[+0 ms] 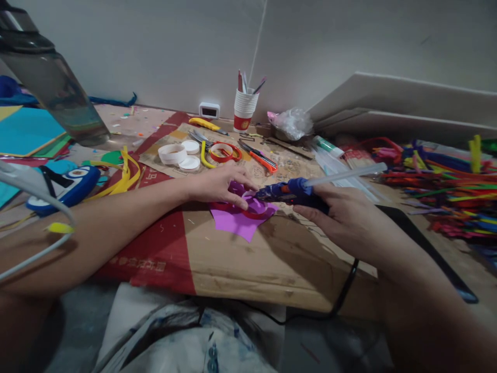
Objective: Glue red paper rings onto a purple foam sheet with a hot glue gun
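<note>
My right hand (341,217) is closed round a blue hot glue gun (289,191) with a clear glue stick (345,174) poking out of its back. The nozzle points left at a red ring (254,211) lying on a purple sheet (236,220). My left hand (219,184) rests on that purple sheet, fingers pressed down beside the ring, holding it flat on the cardboard (272,259). The gun's black cord (345,290) trails off the front edge.
White and red tape rolls (182,154), scissors and an orange cutter (264,159) lie behind the hands. A paper cup of pens (244,109) stands by the wall. Coloured pipe cleaners (438,186) are piled at right, coloured paper (27,132) at left.
</note>
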The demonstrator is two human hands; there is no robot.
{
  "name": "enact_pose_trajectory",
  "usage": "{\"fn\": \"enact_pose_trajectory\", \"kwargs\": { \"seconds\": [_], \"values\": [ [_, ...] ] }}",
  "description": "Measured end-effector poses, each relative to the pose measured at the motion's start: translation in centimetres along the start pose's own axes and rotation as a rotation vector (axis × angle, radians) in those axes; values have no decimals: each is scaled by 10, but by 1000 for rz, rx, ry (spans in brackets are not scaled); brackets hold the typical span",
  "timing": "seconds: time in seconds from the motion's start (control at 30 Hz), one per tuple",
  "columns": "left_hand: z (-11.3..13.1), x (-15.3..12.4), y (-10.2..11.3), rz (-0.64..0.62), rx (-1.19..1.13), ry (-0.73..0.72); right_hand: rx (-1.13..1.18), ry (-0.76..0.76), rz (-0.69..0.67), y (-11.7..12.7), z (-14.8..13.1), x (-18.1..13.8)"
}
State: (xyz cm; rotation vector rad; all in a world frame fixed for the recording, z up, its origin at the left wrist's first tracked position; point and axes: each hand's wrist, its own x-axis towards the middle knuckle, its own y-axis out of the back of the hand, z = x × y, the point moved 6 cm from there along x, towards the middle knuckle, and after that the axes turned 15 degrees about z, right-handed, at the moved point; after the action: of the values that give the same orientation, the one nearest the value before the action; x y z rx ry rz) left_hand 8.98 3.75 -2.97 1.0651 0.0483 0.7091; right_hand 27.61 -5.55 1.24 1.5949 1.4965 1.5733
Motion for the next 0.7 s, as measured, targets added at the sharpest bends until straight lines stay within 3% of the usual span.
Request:
{"fn": "enact_pose_trajectory", "kwargs": {
  "seconds": [0.3, 0.7],
  "values": [
    [-4, 1, -2, -19, 93, 26, 19, -20, 8, 0, 0, 0],
    [-5, 2, -2, -20, 49, 49, 87, -15, -25, -6, -14, 0]
  ]
}}
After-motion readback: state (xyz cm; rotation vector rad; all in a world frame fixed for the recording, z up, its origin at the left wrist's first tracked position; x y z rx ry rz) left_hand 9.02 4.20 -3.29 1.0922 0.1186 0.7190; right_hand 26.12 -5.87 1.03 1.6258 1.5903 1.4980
